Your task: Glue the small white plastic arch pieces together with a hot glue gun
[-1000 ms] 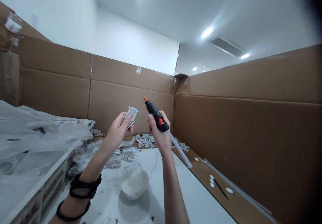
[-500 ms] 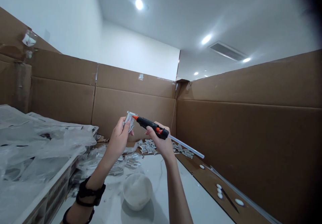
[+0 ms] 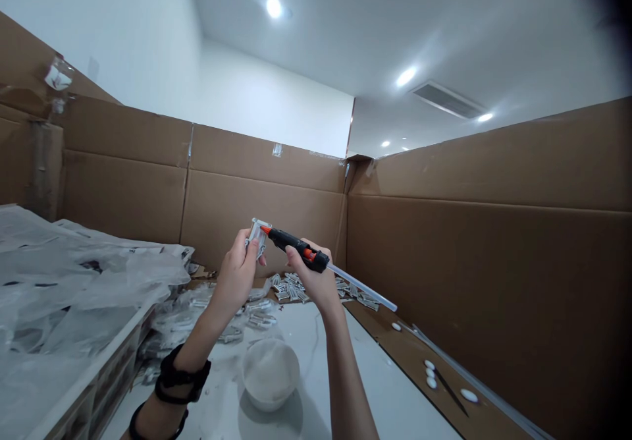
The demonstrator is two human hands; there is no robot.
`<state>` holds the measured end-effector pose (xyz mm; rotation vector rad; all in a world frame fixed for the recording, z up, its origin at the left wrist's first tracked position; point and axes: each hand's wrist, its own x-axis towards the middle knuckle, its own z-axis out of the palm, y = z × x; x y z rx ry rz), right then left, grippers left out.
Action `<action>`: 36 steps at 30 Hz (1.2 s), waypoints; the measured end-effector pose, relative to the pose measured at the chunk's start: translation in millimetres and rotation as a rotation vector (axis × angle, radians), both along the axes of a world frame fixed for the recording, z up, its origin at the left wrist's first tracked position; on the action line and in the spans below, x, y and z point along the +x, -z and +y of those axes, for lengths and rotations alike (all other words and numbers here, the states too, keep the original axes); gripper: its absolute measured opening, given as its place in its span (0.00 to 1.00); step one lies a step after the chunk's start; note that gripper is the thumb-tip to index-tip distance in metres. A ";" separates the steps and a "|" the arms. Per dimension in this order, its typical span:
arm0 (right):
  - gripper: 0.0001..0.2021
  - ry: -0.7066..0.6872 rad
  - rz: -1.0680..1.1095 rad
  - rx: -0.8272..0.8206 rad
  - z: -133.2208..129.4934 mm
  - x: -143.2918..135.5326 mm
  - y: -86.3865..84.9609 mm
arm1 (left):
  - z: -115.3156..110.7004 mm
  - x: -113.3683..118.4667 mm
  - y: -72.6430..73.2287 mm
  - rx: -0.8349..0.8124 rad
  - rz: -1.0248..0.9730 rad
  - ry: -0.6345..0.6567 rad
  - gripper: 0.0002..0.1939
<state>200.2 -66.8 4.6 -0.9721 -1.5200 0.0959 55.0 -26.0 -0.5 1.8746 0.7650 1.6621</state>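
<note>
My left hand (image 3: 239, 270) is closed on a small pale frame-like part (image 3: 257, 234), held up above the table. My right hand (image 3: 316, 275) grips a black and orange glue gun (image 3: 299, 249). Its orange tip is at the upper part of the small piece. A long translucent glue stick (image 3: 365, 286) sticks out of the gun's back end, slanting down to the right. Below the hands, a white bowl (image 3: 270, 374) stands on the white table (image 3: 313, 341).
Similar small parts (image 3: 291, 287) are piled at the back, with bagged ones (image 3: 222, 321) at the left. Plastic sheets (image 3: 83, 282) cover the far left. White oval pieces (image 3: 469, 396) and a thin dark tool (image 3: 450, 390) lie at the right. Cardboard walls (image 3: 469, 275) surround the table.
My left hand and the small part have shifted slightly right. The glue gun has moved very little, its rear end slightly left, and its tip stays at the part.
</note>
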 end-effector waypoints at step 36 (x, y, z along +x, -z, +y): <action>0.19 0.003 0.040 0.012 0.5 5.3 1.1 | -5.6 1.5 -2.0 0.031 0.073 -0.063 0.15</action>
